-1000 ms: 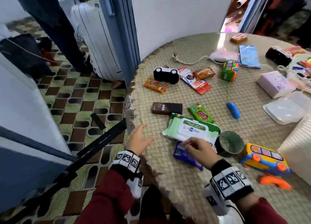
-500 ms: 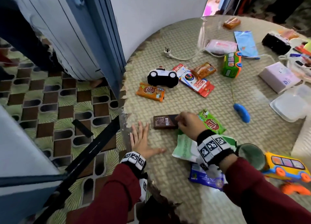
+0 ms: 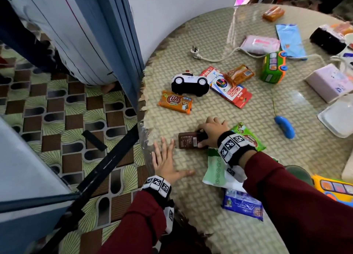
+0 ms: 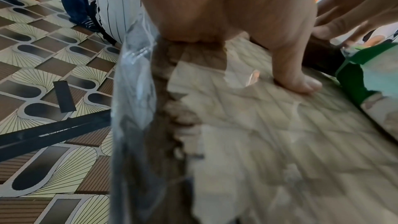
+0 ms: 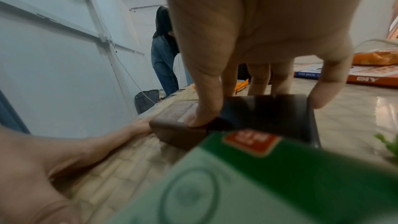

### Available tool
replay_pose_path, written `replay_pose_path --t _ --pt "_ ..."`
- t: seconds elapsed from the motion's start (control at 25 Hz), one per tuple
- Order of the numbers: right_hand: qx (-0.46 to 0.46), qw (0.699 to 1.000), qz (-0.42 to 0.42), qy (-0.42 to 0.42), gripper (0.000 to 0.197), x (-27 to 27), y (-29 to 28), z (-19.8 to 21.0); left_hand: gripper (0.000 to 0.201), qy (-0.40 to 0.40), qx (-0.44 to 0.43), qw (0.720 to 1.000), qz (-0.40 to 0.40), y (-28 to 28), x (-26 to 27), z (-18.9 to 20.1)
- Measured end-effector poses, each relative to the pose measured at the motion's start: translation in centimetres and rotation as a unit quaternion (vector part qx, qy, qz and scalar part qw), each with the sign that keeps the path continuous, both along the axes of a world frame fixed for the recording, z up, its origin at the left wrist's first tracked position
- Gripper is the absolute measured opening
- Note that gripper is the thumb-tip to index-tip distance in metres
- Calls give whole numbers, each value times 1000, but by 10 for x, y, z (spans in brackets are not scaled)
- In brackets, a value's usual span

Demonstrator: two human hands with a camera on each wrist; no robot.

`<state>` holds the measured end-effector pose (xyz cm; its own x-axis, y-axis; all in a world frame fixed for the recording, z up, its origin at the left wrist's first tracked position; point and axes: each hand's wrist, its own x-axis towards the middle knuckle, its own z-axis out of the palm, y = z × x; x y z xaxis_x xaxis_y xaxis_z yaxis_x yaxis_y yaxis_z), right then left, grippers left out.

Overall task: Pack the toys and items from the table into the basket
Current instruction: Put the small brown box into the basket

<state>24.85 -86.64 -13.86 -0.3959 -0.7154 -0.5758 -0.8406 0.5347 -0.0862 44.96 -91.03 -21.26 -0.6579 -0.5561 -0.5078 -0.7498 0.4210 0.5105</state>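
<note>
My right hand (image 3: 211, 131) grips a small dark brown box (image 3: 188, 140) lying on the round woven-pattern table (image 3: 191, 206); in the right wrist view its thumb and fingers (image 5: 204, 108) curl over the brown box (image 5: 247, 118). My left hand (image 3: 166, 162) rests flat on the table near its left edge, fingers spread, just left of the box. Under my right wrist lies a green-and-white wipes pack (image 3: 215, 169). No basket shows in any view.
Around the table lie an orange snack pack (image 3: 174, 101), a black-and-white toy car (image 3: 190, 82), a colour pencil box (image 3: 229, 89), a green toy bus (image 3: 273, 66), a blue packet (image 3: 242, 204), a yellow toy bus (image 3: 334, 187) and a white cable (image 3: 219, 57). A tiled floor lies left.
My right hand left the wipes pack, reached forward and left, and took hold of the brown box. My left hand settled flat on the table edge.
</note>
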Motion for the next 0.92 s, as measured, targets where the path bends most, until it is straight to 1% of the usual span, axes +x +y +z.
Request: replay_pose_path --t 0.08,0.16,0.2,0.32,0.4,0.44,0.48,0.52,0.56,0.6,0.64,0.68,0.76,0.84,0.92 --pt "-43 999 -25 -3 57 3 1 1 134 3 -3 1000 1 0 0 -2" --pt "-131 989 -73 -20 51 4 3 11 133 6 -6 1000 4 0 0 -3" --pt "-183 978 -97 -26 48 3 5 19 132 6 -9 1000 3 -1 0 -2" --pt "-325 928 -169 -67 48 2 27 43 131 -13 0 1000 -1 -1 -2 4" --pt "-395 890 -211 -85 47 8 53 56 126 -37 -9 999 14 -1 -5 13" --pt "-418 873 -234 -88 46 12 69 59 116 -39 -24 998 31 -1 -8 19" --pt "-436 857 -258 -90 45 16 87 62 100 -25 -42 997 53 0 -12 26" --pt "-451 842 -282 -91 44 20 102 64 81 1 -58 995 81 0 -16 35" --pt "-467 824 -309 -87 43 24 122 67 66 46 -66 992 101 5 -23 46" --pt "-482 805 -336 -81 42 26 141 69 55 101 -64 987 112 14 -30 58" --pt "-495 786 -362 -77 40 28 161 70 49 156 -55 980 112 24 -39 69" --pt "-511 764 -386 -75 39 29 181 72 46 207 -50 972 97 38 -48 81" --pt "-540 725 -422 -65 35 31 222 73 42 277 -60 958 31 70 -66 98" --pt "-560 694 -448 -56 35 32 259 73 42 325 -52 944 -32 105 -83 110" --pt "-571 669 -475 -36 38 34 305 72 50 360 -26 929 -76 148 -96 121"
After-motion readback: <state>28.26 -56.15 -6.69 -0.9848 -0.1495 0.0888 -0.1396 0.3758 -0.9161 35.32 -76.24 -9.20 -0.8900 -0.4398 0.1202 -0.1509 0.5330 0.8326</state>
